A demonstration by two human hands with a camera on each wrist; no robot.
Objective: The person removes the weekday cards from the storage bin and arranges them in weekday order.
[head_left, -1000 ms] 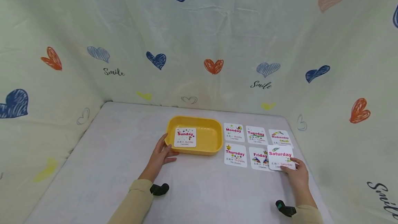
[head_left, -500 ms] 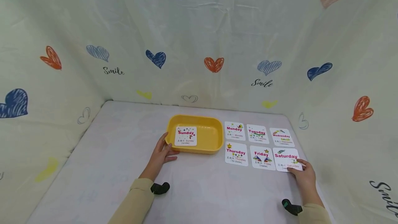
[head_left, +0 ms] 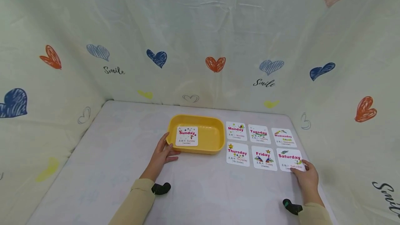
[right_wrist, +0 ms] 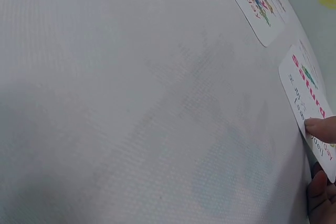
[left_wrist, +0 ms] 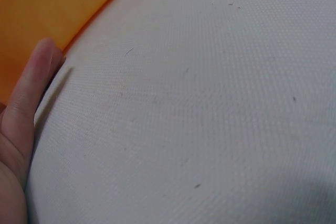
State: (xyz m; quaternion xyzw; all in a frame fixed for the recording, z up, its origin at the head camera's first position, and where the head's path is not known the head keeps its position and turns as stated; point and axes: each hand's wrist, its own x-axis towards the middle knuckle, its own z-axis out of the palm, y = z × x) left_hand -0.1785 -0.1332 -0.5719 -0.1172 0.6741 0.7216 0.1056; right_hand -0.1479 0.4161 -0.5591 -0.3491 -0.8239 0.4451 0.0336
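Note:
My left hand (head_left: 160,156) grips the near left corner of a yellow plastic tray (head_left: 210,141). In the left wrist view the thumb (left_wrist: 39,74) lies against the tray's outer wall (left_wrist: 58,3). A white Sunday card (head_left: 186,141) lies in the tray's left half. My right hand (head_left: 307,176) pinches the lower right corner of the Saturday card (head_left: 286,157), thumb on top and other fingers beneath the edge. This card stands at the right end of the near row, beside the Friday card (head_left: 264,164). In the right wrist view its held corner (right_wrist: 331,169) tilts slightly up.
Left of Friday lies the Thursday card (head_left: 237,159). Behind them the Monday (head_left: 236,135), Tuesday (head_left: 259,139) and Wednesday (head_left: 283,142) cards form a second row. A white cloth (head_left: 109,155) covers the table. A heart-printed curtain (head_left: 234,30) rises behind and on both sides.
The right hand has moved right with the Saturday card, which overlapped Friday and Wednesday before and now sits beside Friday. The left hand keeps its place on the tray.

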